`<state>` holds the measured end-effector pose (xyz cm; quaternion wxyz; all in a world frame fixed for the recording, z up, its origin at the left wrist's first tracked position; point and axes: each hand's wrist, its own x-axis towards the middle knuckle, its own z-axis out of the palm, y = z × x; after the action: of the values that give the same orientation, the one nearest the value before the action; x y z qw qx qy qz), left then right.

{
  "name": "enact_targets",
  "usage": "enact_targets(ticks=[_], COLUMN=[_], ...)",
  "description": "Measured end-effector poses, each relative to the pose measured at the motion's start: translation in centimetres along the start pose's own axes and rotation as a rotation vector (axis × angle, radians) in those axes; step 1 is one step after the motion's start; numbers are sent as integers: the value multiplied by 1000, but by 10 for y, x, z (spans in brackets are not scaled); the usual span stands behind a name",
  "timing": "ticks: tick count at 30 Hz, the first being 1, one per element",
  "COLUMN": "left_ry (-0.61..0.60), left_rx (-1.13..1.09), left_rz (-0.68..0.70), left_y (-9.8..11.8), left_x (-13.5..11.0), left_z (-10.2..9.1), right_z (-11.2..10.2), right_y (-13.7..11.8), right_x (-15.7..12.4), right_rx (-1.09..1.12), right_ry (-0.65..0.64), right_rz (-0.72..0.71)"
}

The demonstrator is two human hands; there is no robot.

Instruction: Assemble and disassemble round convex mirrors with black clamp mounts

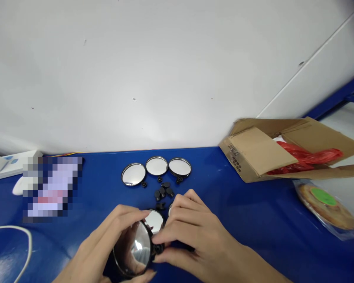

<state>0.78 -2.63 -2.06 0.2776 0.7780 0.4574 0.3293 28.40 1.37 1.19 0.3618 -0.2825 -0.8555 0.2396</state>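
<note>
1. Blue counter, the carrying surface.
2. Three round mirrors, in a row near the back edge.
3. Black plastic clips, clustered just in front.
4. Open cardboard box, back right corner.
5. Plastic-wrapped disc, right edge.

**Open Carton Takes the Bench's Far Corner!**

And there it sits, a brown cardboard carton with flaps wide, a red plastic bag bunched inside! Just beside it, a round tan disc in clear wrap, green-centred, while a white cable curves across the blue tabletop!
</note>
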Motion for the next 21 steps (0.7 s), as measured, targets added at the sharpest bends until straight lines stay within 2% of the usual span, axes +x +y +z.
enact_targets(ticks=[6, 11, 15, 18, 21], left_ry=[14, 32, -47, -109, -116], left_rx=[24, 94, 160, 232, 263], left_rz=[3, -71, -80, -52, 21], left_y=[-3, -6, -11, -16, -25], left_x=[6, 14, 6, -1, -3], left_z=[-7, -7, -4, -1, 4], right_z=[-10, -19, -21, -21, -20], right_y=[5, 20, 43, 60, 70], right_x=[4, 7, 5, 3, 0], right_rx=[-29, -220, -403, -505, -547], right_ry=[56, 276, 437, 464, 463], right_rz=[24, 155, 289, 303, 330])
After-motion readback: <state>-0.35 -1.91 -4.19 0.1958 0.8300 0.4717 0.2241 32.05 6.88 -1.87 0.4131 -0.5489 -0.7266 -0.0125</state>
